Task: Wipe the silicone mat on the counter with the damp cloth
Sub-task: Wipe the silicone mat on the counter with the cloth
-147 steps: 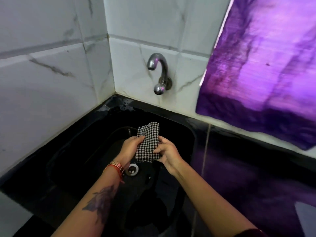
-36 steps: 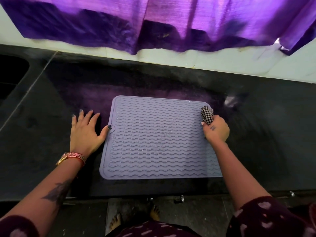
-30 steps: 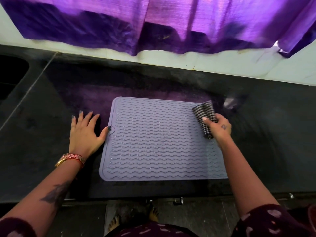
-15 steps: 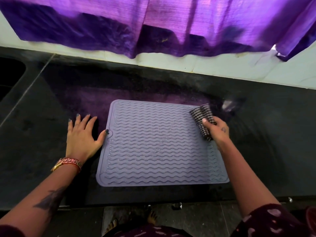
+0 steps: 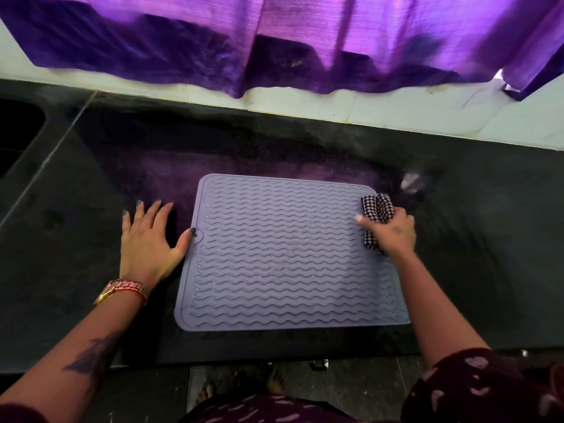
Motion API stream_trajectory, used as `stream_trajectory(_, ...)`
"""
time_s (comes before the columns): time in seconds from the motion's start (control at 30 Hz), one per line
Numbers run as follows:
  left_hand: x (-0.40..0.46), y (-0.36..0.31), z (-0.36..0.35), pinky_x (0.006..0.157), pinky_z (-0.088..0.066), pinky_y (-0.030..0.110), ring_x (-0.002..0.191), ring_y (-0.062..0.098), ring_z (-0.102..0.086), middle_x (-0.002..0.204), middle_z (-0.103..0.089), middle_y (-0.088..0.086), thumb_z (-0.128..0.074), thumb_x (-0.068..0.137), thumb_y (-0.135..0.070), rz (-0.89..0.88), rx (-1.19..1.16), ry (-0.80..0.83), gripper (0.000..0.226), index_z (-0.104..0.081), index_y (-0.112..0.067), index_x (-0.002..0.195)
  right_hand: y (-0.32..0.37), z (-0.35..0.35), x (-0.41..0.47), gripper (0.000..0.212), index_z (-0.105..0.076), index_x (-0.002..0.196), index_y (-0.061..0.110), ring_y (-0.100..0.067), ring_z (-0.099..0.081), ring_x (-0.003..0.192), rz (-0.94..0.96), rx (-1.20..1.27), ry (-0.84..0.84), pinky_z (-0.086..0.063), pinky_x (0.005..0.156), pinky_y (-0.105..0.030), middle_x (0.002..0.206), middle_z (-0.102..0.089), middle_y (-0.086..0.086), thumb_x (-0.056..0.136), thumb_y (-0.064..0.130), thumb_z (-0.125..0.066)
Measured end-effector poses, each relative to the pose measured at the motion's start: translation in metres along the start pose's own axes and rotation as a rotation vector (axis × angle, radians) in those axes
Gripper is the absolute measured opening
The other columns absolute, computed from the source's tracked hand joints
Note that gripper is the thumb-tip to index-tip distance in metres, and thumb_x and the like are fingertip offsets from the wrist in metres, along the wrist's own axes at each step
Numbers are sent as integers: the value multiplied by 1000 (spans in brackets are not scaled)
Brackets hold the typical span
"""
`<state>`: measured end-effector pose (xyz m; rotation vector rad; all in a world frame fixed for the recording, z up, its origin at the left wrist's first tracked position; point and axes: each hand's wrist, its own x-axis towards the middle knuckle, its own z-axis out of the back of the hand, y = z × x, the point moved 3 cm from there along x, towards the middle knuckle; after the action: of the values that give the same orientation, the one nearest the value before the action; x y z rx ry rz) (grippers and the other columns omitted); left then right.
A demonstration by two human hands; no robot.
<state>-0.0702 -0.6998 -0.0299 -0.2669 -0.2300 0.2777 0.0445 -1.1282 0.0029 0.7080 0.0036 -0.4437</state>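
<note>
A lavender silicone mat (image 5: 283,254) with wavy ridges lies flat on the black counter (image 5: 76,270). My right hand (image 5: 393,232) grips a bunched black-and-white checked cloth (image 5: 377,209) and presses it on the mat near its far right corner. My left hand (image 5: 146,242) rests flat on the counter beside the mat's left edge, fingers spread, the thumb tip touching the mat's rim by its small hole.
A purple curtain (image 5: 274,41) hangs over the white tiled wall behind the counter. The black sink (image 5: 15,132) lies at the far left. The counter's front edge runs just below the mat, with floor and my feet (image 5: 241,383) beneath.
Since the sink, where both hands held the cloth, I now stand at the mat. Over the last second the cloth went from the mat's far right corner to press on its right side.
</note>
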Motion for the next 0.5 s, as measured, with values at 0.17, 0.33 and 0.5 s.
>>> stream_trajectory(0.17,0,0,0,116,-5,48,141,35,-21,146,-39,15,-26,77,-68,1,6,-1,85,-43,-10,137,11,-7,-9,55,-48,124,3,-39,-50,111,151,-253,-116,-40,91,-40,122,-47,-20,84,37,-64)
stream_trajectory(0.33,0,0,0,116,-6,48,141,35,-21,146,-39,15,-25,77,-69,-1,5,2,86,-43,-10,137,7,1,3,32,-68,105,16,-25,-64,95,3,296,142,-51,90,-39,100,-69,-7,76,29,-72)
stream_trajectory(0.5,0,0,2,116,-6,48,141,35,-21,146,-39,15,-25,77,-69,6,-1,3,86,-43,-10,137,7,6,10,45,-53,127,16,-36,-47,118,-14,-145,-127,-40,96,-40,125,-56,-16,91,43,-52)
